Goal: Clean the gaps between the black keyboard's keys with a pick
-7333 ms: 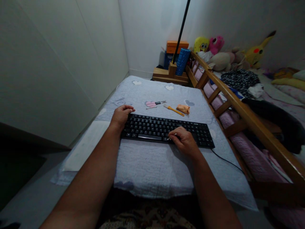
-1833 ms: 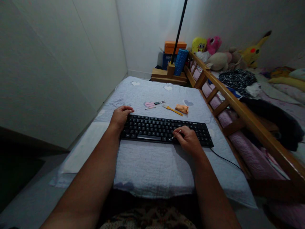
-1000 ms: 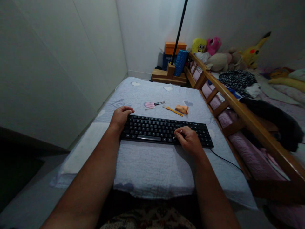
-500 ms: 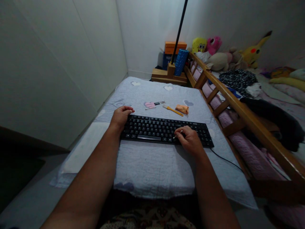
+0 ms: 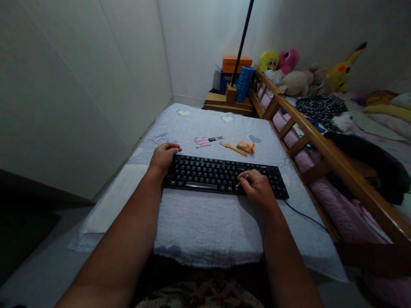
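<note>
A black keyboard (image 5: pixel 202 173) lies across the cloth-covered table. My left hand (image 5: pixel 162 157) is at its far left corner, fingers closed against its edge; the fingertips are partly hidden. In my right hand (image 5: pixel 255 186) a thin white cotton swab (image 5: pixel 238 185) is pinched, its tip down at the keys right of the space bar. Behind the keyboard lie a pink-and-black tool with a thin metal tip (image 5: pixel 212 139), another white swab (image 5: pixel 203 146), a yellow-handled brush (image 5: pixel 236 149) and a crumpled orange cloth (image 5: pixel 245 147).
The keyboard cable (image 5: pixel 305 213) runs right over the table edge. A white sheet (image 5: pixel 111 201) lies under my left forearm. A wooden bed rail (image 5: pixel 316 141) borders the table on the right, and a pale cabinet wall (image 5: pixel 80 85) stands left. Plush toys (image 5: pixel 295 81) sit on the bed.
My right hand has shifted slightly right with the cotton swab, which now points at a key a little further right. My left hand and the keyboard stay in place.
</note>
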Demonstrator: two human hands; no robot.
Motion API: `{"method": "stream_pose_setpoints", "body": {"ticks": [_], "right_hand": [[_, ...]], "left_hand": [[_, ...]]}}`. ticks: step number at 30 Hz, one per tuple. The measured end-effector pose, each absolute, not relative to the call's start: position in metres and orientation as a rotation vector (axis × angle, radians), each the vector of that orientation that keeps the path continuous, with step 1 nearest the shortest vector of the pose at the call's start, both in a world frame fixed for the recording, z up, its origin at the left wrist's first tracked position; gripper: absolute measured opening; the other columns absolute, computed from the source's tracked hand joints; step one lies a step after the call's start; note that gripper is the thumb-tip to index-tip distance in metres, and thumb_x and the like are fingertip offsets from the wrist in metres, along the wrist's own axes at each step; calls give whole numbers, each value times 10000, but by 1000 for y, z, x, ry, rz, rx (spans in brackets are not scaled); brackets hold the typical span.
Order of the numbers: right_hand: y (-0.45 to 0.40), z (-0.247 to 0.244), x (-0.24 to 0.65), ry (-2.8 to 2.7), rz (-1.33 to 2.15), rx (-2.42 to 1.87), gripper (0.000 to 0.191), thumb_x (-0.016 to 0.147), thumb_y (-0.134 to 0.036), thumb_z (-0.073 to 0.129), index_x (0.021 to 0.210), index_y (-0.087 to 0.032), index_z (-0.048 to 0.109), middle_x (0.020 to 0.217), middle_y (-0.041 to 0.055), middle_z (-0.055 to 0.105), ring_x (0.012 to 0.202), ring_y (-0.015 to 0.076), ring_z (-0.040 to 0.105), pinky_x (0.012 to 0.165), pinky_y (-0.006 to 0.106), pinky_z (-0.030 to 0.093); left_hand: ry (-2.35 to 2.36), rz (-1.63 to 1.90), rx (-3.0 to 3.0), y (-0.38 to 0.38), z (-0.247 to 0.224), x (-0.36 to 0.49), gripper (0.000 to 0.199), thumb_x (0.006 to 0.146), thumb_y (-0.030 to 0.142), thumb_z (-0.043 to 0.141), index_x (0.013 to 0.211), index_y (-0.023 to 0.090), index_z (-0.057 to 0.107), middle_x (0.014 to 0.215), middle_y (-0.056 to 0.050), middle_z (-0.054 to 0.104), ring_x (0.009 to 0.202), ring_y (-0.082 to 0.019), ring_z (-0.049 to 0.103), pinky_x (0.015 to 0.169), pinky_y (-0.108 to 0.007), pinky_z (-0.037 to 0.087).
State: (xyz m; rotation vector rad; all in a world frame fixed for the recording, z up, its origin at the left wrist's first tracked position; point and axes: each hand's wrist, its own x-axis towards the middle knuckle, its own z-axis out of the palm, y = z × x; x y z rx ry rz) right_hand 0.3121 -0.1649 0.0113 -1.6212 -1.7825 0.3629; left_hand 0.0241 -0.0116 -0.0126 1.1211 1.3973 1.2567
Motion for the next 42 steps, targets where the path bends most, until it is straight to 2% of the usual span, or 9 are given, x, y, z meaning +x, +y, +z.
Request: {"method": "stream_pose_setpoints", "body": {"ticks": [15,33,42], "right_hand": [[-166,10,317,-1751,349,-1677,172,861,-230,553,789,-204,706,801,64,671,781,221,631,749,354,470],[-166,13,310,-1824,375,-1601,161,885,-216,570,810,-214,712,800,51,688,809,213,634,764,342,477],[-165,11,309,-1823,394,-1575,154,872,-211,570,825,-207,716,816,62,695,807,217,634,761,349,482]], "left_hand": [[1386,1265,1120,-10,-15,23,104,630,219,656,729,186,662,790,-45,708,872,-224,645,918,-374,457],[1395,1250,1127,-12,-13,24,120,625,237,664,733,185,657,813,-51,711,861,-224,642,873,-367,474],[1391,1266,1139,-10,-15,24,111,623,227,665,728,191,665,793,-44,712,857,-222,646,906,-370,464]]}}
